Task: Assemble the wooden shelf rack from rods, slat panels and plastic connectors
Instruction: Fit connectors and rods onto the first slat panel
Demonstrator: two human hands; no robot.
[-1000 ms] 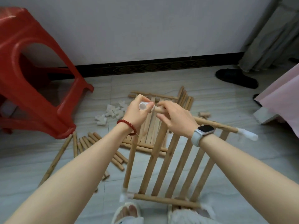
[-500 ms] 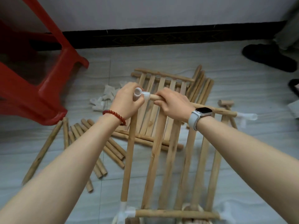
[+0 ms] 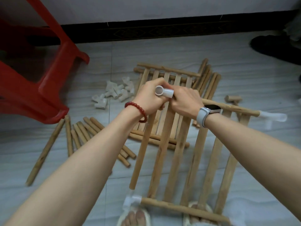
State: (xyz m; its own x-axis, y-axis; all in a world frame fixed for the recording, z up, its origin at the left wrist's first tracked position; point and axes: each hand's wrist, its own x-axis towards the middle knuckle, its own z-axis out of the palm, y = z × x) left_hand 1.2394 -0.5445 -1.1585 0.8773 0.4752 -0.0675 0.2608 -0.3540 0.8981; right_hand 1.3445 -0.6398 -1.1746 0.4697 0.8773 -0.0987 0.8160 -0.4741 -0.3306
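A wooden slat panel [image 3: 175,154] stands tilted in front of me, its lower rail [image 3: 182,207] by my feet. My left hand [image 3: 151,97] grips a white plastic connector [image 3: 163,92] at the panel's top left corner, above a side rod [image 3: 143,150]. My right hand [image 3: 185,101] grips the top rail [image 3: 234,108] right beside that connector. Another white connector [image 3: 273,116] caps the rail's right end, and one [image 3: 130,199] sits at the bottom left corner. A second slat panel [image 3: 167,75] lies flat on the floor behind.
Loose rods [image 3: 78,132] lie on the tile floor to the left, more rods [image 3: 208,80] beyond the flat panel. A pile of white connectors [image 3: 114,93] sits left of my hands. A red plastic stool [image 3: 40,79] stands far left. A dark slipper [image 3: 275,48] lies at right.
The view has tilted down and closer to the panel. My hands stay at the top left corner, and the connector now shows its open end more plainly between them.
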